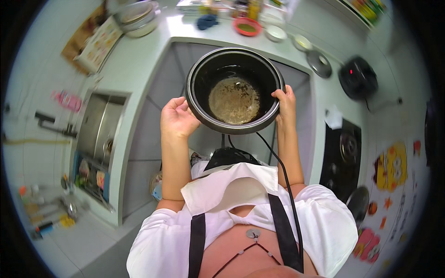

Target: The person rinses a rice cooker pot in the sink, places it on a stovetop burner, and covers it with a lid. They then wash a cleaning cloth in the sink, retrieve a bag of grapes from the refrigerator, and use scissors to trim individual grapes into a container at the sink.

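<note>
In the middle of the head view I hold a round black pot (199,92) with a silver rim, above the gap between the counters. Its inside faces me. A brownish, shiny patch of what looks like shallow liquid with dark specks (234,100) covers the bottom. My left hand (179,118) grips the pot's left side, its fingers partly hidden behind the wall. On the opposite side, my right hand (286,104) has its thumb at the rim and the other fingers around the outside.
At left are a steel sink (97,123) with a dark faucet (55,124) and a pink bottle (68,100). A red bowl (247,27) and stacked bowls (137,19) stand on the far counter. The right counter holds a black appliance (358,78) and a stove (340,153). A black cable (289,190) hangs before me.
</note>
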`<state>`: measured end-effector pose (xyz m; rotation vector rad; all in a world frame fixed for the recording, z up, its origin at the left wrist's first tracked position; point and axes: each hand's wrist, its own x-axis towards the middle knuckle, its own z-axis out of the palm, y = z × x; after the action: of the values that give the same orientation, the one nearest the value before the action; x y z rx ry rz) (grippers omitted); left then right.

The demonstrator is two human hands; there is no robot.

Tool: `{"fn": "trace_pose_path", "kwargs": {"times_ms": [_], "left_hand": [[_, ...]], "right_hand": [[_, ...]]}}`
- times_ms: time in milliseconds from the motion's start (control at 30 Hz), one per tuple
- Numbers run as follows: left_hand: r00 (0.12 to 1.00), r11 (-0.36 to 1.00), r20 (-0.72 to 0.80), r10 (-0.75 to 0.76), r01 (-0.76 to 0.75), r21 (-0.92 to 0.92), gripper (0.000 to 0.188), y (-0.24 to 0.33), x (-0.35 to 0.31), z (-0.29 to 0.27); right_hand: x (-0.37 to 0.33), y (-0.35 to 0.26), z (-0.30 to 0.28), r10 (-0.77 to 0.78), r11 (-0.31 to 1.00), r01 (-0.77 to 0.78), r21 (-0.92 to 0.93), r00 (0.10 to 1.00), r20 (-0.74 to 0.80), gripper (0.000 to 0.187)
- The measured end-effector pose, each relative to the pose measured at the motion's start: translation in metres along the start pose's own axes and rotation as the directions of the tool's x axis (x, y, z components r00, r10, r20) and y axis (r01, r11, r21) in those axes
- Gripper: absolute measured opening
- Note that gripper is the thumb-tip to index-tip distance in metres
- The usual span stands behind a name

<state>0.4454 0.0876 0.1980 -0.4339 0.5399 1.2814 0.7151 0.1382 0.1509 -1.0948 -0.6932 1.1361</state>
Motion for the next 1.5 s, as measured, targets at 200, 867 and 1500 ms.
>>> {"fn": "trace_pose_path", "kwargs": {"times_ms": [200,867,1500], "left_hand": [[0.961,0.929,-0.036,-0.274,0.274,0.249,0.029,-0.100,0.066,0.029],[0.560,0.181,-0.378,-0.737,0.702,0.688,0.022,-0.363,0.259,0.172],[0.437,-0.092,-0.630,-0.643,0.772,0.629,0.022,-0.639,0.282,0.153]], "right_hand": [[-0.007,-0.044,-0.120,-0.109,0.993,0.114,-0.001,0.945,-0.308,0.017],[0.011,-0.072,-0.289,-0.205,0.906,0.419,-0.057,0.318,-0.926,0.016],[-0.017,-0.119,-0.444,-0.231,0.849,0.469,-0.242,-0.081,-0.969,0.017]]}}
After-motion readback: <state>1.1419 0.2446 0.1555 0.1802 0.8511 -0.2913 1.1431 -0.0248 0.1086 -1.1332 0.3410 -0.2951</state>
